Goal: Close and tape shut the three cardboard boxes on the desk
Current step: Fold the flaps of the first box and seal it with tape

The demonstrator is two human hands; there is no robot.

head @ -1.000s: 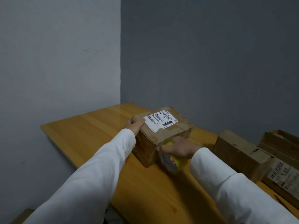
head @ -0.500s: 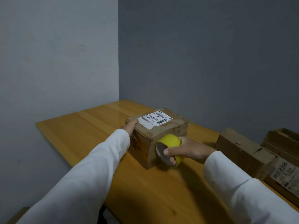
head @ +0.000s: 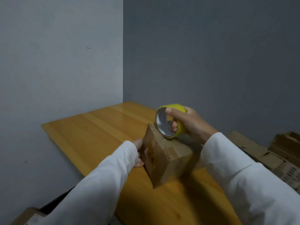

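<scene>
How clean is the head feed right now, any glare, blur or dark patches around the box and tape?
Head view: dim overall; glare inside the tape roll; the box is slightly soft; shadow falls right of it on the desk; the wide lens bends the edges.

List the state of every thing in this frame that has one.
Box: closed, on the desk.
Tape roll: held above the box.
Right hand: grips the roll.
Left hand: against the box's side.
Boxes at right: state unclear.
</scene>
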